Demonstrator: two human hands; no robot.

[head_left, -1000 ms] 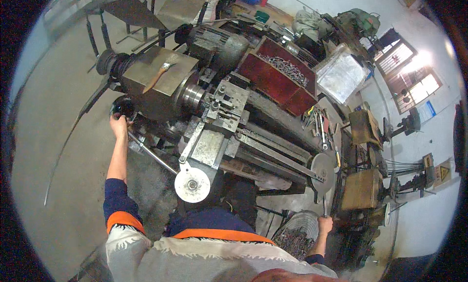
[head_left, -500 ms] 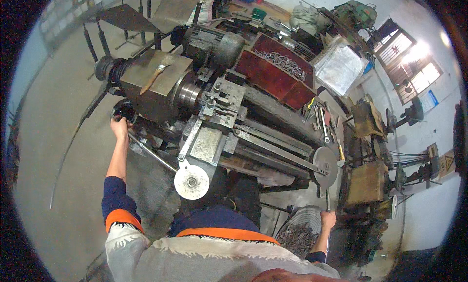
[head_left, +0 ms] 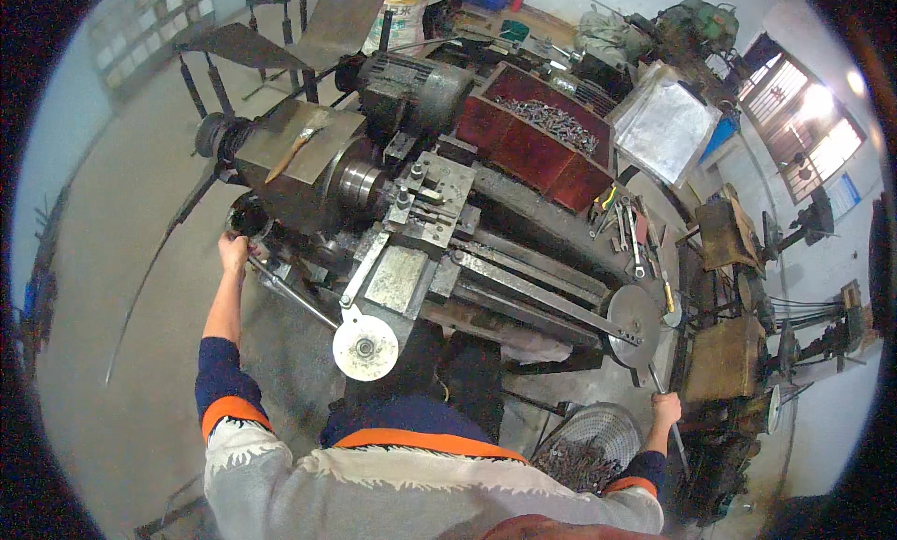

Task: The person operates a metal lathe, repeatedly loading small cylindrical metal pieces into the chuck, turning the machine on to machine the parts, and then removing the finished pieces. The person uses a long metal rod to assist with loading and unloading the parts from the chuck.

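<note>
A small metal lathe fills the middle, with a spindle [head_left: 363, 183] at its left and a tool slide [head_left: 430, 199] beside it. My left hand [head_left: 235, 250] is closed at the lower edge of a dark round part [head_left: 247, 213], next to the upper end of a steel rod [head_left: 297, 293]; what its fingers hold is hidden. My right hand [head_left: 666, 408] is wrapped round a long lever [head_left: 680, 444] below a grey disc [head_left: 634, 326]. A white round handwheel plate [head_left: 365, 348] sits at the near end of the slide. A wooden-handled brush [head_left: 291, 157] lies on the headstock.
A red tray [head_left: 533, 154] of small metal parts stands behind the lathe. Wrenches and hand tools [head_left: 638, 241] lie beside it. Near my right arm is a basket [head_left: 603, 423] holding dark metal pieces. More machines [head_left: 724, 358] stand along the right; a motor [head_left: 416, 92] is at the back.
My right hand has moved right with the lever, which now slants outward, and the disc has turned. My left hand has shifted slightly down along the dark round part. The whole view shifted a little.
</note>
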